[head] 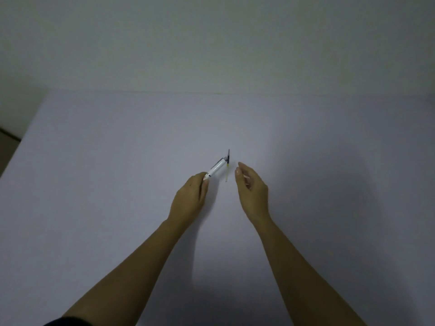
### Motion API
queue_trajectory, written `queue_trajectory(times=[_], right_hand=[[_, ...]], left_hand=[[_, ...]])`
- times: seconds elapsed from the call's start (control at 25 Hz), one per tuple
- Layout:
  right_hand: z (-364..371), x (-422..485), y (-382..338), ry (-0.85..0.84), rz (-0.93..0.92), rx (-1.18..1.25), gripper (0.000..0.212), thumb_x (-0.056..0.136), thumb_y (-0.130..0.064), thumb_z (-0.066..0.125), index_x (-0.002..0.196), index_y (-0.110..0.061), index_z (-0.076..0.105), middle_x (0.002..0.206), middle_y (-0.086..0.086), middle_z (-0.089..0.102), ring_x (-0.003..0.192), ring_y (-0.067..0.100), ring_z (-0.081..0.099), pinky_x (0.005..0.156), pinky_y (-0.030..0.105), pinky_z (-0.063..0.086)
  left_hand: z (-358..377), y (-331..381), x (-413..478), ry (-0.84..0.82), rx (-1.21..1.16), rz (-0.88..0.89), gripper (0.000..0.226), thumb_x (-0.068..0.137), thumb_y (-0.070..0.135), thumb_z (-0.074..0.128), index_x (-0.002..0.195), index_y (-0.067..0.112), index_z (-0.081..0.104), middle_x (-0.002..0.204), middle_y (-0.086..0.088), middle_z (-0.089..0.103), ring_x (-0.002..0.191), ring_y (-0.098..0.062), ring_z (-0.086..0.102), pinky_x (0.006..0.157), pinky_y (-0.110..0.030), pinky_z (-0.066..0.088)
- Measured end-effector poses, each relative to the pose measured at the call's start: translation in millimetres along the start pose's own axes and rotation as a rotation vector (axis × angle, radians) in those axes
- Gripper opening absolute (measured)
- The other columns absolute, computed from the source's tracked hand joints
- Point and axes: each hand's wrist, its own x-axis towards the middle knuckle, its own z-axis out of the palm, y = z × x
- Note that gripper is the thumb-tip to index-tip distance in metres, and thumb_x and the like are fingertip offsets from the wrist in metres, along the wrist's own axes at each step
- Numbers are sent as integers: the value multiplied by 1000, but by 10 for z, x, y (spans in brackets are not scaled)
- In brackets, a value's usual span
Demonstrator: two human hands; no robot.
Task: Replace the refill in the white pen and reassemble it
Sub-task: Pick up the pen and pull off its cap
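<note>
My left hand (189,198) grips the lower end of the white pen (217,169), which points up and to the right, its dark top end near the middle of the table. A thin refill (227,169), dark at its far end and pale yellowish at its near end, lies on the table just right of the pen. My right hand (251,184) hovers a little to the right of the refill with its fingers loosely curled and apart, holding nothing.
The work surface is a plain white table (117,184) whose far edge meets a pale wall (211,43). Its left edge runs diagonally, with dark floor beyond at the far left.
</note>
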Motion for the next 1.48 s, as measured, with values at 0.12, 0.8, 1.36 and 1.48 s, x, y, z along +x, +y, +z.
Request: queue_trajectory(times=[0.12,0.8,1.36,1.48], right_hand=[[35,-68,-156,-38,33,119,17,89,-32,60,102,-27,68,90,-16,69,84,3,67,71,6,49],[-245,-55,102,146,198,297,9,85,-18,67,94,-17,70,89,4,72,84,12,67,80,25,53],[-190,-121,547,211,220,-289,19,84,-17,67,95,-1,70,97,17,71,86,25,66,71,21,43],[-193,-117,535,210,238,-312,24,85,-19,66,100,-1,69,101,17,71,92,27,65,74,23,42]], left_hand=[[-83,76,-133,175,164,139,34,95,34,37,110,15,62,77,-4,67,60,-19,60,46,-31,50],[-92,142,-259,155,130,202,43,87,47,46,113,19,65,53,-2,59,44,-15,51,38,-24,41],[-21,106,-302,-24,-155,-3,12,95,15,47,93,13,58,68,3,53,56,-6,46,54,-7,35],[5,97,-319,-34,-155,-19,13,95,17,46,97,13,58,72,3,54,58,-5,47,53,-7,35]])
